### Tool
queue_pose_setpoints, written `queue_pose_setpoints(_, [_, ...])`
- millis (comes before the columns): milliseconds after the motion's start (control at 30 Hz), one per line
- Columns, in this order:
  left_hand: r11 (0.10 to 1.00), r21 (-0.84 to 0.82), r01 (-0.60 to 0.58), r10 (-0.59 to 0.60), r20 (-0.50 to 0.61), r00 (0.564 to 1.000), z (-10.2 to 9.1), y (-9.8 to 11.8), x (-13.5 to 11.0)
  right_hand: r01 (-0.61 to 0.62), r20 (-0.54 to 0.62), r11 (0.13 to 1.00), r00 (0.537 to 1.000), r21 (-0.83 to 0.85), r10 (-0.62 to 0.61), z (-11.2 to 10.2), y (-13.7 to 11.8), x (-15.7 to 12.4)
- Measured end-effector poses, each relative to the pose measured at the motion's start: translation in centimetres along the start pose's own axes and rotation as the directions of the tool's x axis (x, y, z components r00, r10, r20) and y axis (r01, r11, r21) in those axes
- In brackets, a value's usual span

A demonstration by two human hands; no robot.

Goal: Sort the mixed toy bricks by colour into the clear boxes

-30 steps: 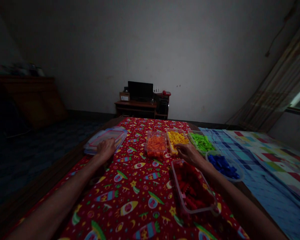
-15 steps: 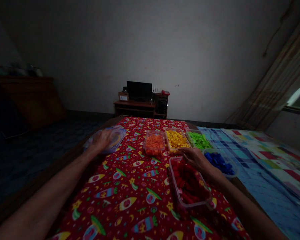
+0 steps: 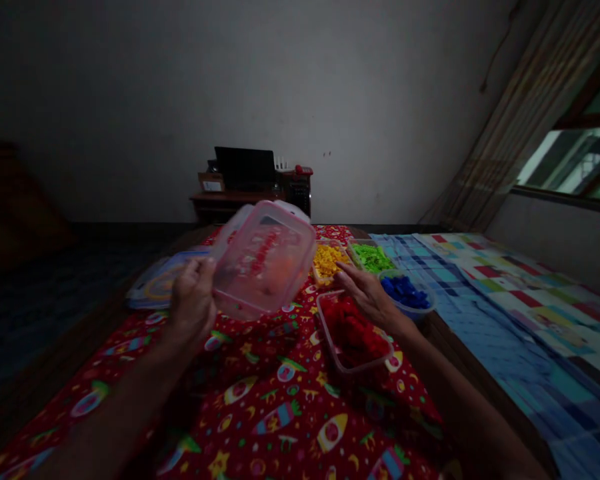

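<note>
My left hand [image 3: 194, 300] grips the left edge of a clear plastic container lid [image 3: 260, 257] with a pinkish rim. The lid is raised and tilted above the cloth, and orange blocks show faintly through it. More lids [image 3: 153, 283], one with a blue rim, lie on the cloth at the left. My right hand [image 3: 367, 297] hovers at the far right edge of a container of red blocks [image 3: 353, 333], fingers stretched out, holding nothing. Beyond its fingertips stands a container of yellow blocks [image 3: 329, 259]. Containers of green blocks [image 3: 373, 257] and blue blocks [image 3: 405, 292] stand to the right.
A red patterned cloth [image 3: 280, 427] covers the surface before me. On the right is a bed with a blue checked sheet [image 3: 500, 347]. A desk with a black monitor [image 3: 246, 168] stands against the far wall, and a curtained window [image 3: 575, 160] is at the right.
My left hand has picked up a lid from the left pile and brought it up and to the right. My right hand stays near the red blocks, fingers now extended. The view has turned right.
</note>
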State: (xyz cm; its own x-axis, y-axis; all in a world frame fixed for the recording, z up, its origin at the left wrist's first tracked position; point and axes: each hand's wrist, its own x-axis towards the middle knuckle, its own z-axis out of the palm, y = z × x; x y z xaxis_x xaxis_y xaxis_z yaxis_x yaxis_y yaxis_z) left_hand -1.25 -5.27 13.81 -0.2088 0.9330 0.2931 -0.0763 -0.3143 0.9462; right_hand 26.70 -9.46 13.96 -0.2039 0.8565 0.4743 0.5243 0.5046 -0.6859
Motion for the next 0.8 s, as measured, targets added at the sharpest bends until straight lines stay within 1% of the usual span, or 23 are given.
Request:
queue_pose_setpoints(67, [0.978, -0.186, 0.094, -0.093, 0.014, 0.996, 2.8, -0.8, -2.9, -0.024, -0.015, 0.995, 1.0, 0.099, 0.025, 0.2, -0.2, -0.5])
queue_pose_setpoints(100, [0.956, -0.259, 0.141, -0.134, 0.046, 0.99, 4.1, -1.1, -4.2, -0.046, -0.028, 0.989, 0.998, 0.143, 0.051, 0.1, -0.1, -0.7])
queue_pose_setpoints(167, [0.918, -0.335, 0.213, -0.183, 0.118, 0.976, 6.1, -1.3, -6.3, -0.097, -0.086, 0.976, 0.989, 0.196, 0.116, -0.5, 0.5, -1.2])
queue_pose_setpoints(200, [0.907, -0.34, 0.249, -0.199, 0.174, 0.964, 6.7, -1.3, -7.0, -0.117, -0.129, 0.971, 0.981, 0.209, 0.147, -0.9, 1.0, -1.5])
queue_pose_setpoints(233, [0.902, -0.32, 0.289, -0.215, 0.248, 0.945, 7.2, -1.4, -7.7, -0.133, -0.169, 0.967, 0.971, 0.219, 0.172, -1.5, 1.5, -1.8])
queue_pose_setpoints(267, [0.904, -0.272, 0.33, -0.233, 0.332, 0.914, 7.4, -1.6, -8.2, -0.144, -0.2, 0.963, 0.961, 0.229, 0.191, -2.0, 2.0, -2.2])
queue_pose_setpoints(333, [0.919, -0.113, 0.378, -0.282, 0.481, 0.83, 7.4, -2.6, -8.9, -0.165, -0.206, 0.957, 0.954, 0.24, 0.216, -3.0, 3.0, -3.1])
queue_pose_setpoints(367, [0.926, -0.022, 0.378, -0.311, 0.525, 0.792, 7.3, -3.3, -9.3, -0.179, -0.186, 0.957, 0.957, 0.23, 0.223, -3.4, 3.4, -3.7])
queue_pose_setpoints(400, [0.929, 0.064, 0.366, -0.339, 0.549, 0.764, 7.1, -4.2, -9.5, -0.196, -0.16, 0.96, 0.96, 0.198, 0.229, -3.6, 3.9, -4.2])
queue_pose_setpoints(433, [0.927, 0.135, 0.35, -0.362, 0.56, 0.745, 7.0, -5.1, -9.8, -0.212, -0.132, 0.966, 0.964, 0.145, 0.232, -3.7, 4.3, -4.8])
queue_pose_setpoints(500, [0.918, 0.224, 0.327, -0.396, 0.572, 0.719, 6.9, -6.9, -10.3, -0.229, -0.095, 0.973, 0.969, -0.001, 0.228, -3.6, 5.3, -5.8])
queue_pose_setpoints(567, [0.903, 0.278, 0.327, -0.429, 0.573, 0.698, 7.0, -8.3, -10.7, -0.234, -0.073, 0.959, 0.972, -0.162, 0.225, -3.2, 6.3, -6.5])
queue_pose_setpoints(633, [0.884, 0.308, 0.351, -0.467, 0.578, 0.669, 7.2, -9.2, -11.2, -0.245, -0.055, 0.919, 0.969, -0.31, 0.24, -2.8, 7.1, -6.8])
queue_pose_setpoints(700, [0.865, 0.324, 0.384, -0.502, 0.594, 0.628, 7.3, -9.7, -11.7, -0.266, -0.038, 0.871, 0.961, -0.414, 0.275, -2.4, 7.6, -6.8])
queue_pose_setpoints(767, [0.848, 0.335, 0.411, -0.527, 0.612, 0.589, 7.4, -10.1, -12.1, -0.285, -0.023, 0.844, 0.951, -0.455, 0.309, -2.0, 7.9, -6.8])
queue_pose_setpoints(800, [0.841, 0.337, 0.424, -0.537, 0.615, 0.577, 7.3, -10.3, -12.1, -0.291, -0.013, 0.842, 0.947, -0.454, 0.32, -1.9, 8.0, -6.7])
